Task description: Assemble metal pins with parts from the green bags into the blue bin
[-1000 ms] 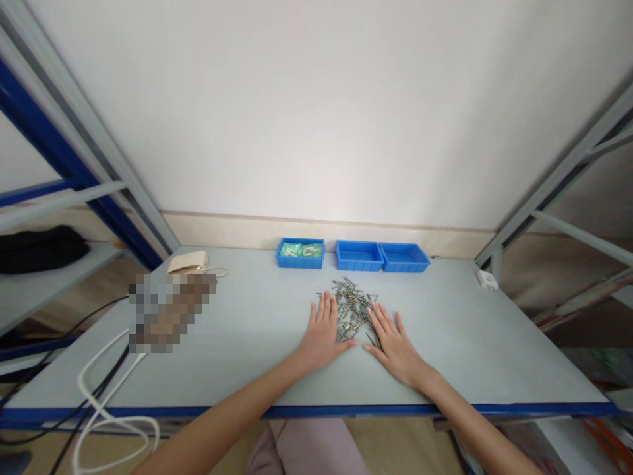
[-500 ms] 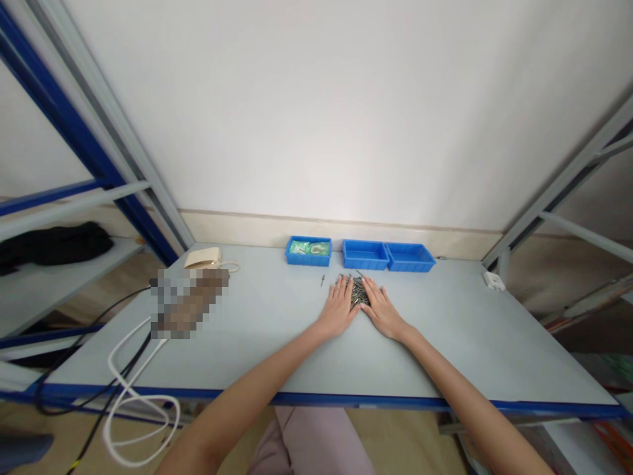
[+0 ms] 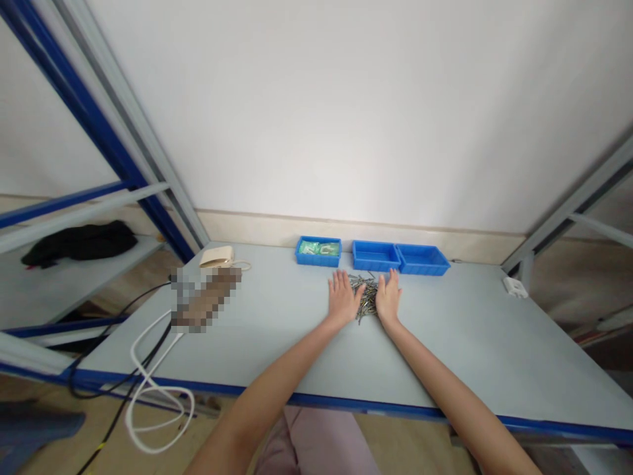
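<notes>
The pile of small metal fasteners [image 3: 366, 300] lies on the table [image 3: 267, 323] between the hands, its pieces pointing many ways. Left hand [image 3: 342, 300] is at its left, fingers extended, slightly spread; right hand [image 3: 388, 300] borders its right side, fingers extended. Both seem equally near.

Can read no text, label, brand, number or sign anywhere. Cannot make out print on the green packets [image 3: 319, 248] in the leftmost bin [image 3: 319, 261], too small to tell. Cannot read any marking on the metal pieces [image 3: 366, 303], the plug [image 3: 515, 287] at the right of the bench [image 3: 277, 297], the cream box [image 3: 216, 256] or the pixelated thing [image 3: 208, 302].
</notes>
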`<move>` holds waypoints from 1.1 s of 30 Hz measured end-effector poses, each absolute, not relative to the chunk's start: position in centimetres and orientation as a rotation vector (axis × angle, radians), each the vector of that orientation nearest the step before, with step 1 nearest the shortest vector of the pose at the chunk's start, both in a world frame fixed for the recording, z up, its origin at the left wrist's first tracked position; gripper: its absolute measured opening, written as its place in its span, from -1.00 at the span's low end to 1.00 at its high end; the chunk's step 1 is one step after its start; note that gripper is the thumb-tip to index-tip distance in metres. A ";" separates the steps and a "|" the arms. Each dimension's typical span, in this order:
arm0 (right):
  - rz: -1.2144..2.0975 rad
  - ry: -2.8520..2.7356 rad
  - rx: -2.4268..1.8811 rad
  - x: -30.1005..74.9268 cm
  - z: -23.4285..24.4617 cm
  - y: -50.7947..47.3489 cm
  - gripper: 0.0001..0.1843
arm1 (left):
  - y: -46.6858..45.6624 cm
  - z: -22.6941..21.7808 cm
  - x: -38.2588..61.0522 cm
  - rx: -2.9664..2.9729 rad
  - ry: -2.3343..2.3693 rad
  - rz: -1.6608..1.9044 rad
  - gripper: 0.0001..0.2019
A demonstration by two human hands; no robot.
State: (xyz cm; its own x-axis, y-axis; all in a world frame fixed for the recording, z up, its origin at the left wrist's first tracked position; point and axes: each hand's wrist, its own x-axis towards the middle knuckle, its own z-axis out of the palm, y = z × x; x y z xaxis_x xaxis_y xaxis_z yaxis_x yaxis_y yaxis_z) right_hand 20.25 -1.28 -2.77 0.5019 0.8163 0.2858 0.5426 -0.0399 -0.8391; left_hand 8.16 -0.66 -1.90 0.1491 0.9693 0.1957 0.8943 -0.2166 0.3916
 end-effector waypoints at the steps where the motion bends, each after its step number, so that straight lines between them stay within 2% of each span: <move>1: 0.326 -1.134 -1.706 19.9 -2.6 -1.0 -0.29 | -0.7 -2.0 8.9 2.243 1.791 0.640 -0.26; 6: 0.310 -1.041 -1.649 19.5 -2.3 -0.7 -0.33 | -0.7 -2.8 10.4 2.044 1.658 0.858 -0.30; 9: 0.298 -0.999 -1.619 20.0 -2.4 -1.0 -0.38 | -0.3 -2.5 9.2 1.871 1.582 1.147 -0.38; 12: 0.257 -0.966 -1.585 20.3 -2.3 -1.2 -0.44 | 1.1 -0.7 5.7 1.648 1.736 1.580 -0.46; 14: 0.205 -0.963 -1.552 20.4 -2.1 -1.2 -0.48 | 2.8 0.9 2.6 1.465 1.940 1.714 -0.51; 16: 0.160 -0.972 -1.526 20.4 -1.8 -1.2 -0.50 | 4.9 2.4 -0.7 1.307 2.128 1.610 -0.55; 18: 0.145 -0.976 -1.515 20.4 -1.6 -1.1 -0.51 | 6.8 3.3 -3.2 1.290 2.211 1.411 -0.52; 21: 0.176 -0.977 -1.521 20.5 -1.7 -0.8 -0.53 | 8.8 3.2 -4.9 1.351 2.140 1.277 -0.53; 23: 0.202 -0.992 -1.524 20.6 -1.9 -0.6 -0.53 | 9.3 2.5 -4.8 1.383 2.063 1.227 -0.63; 26: 0.178 -1.044 -1.493 20.6 -1.5 -0.8 -0.56 | 9.3 1.3 -4.2 1.387 1.968 1.225 -0.75; 33: -0.033 -1.651 -1.142 18.5 1.7 -4.4 -0.73 | 8.8 0.0 -3.7 1.225 1.782 1.456 -0.76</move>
State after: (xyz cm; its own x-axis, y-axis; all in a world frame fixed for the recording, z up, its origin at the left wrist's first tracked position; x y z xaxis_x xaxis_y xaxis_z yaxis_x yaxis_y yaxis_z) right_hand 18.47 -4.37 1.72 0.0370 0.6505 0.7586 0.6807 0.5393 -0.4957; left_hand -3.73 8.79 0.03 -0.4494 0.8822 0.1404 0.3130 0.0083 0.9497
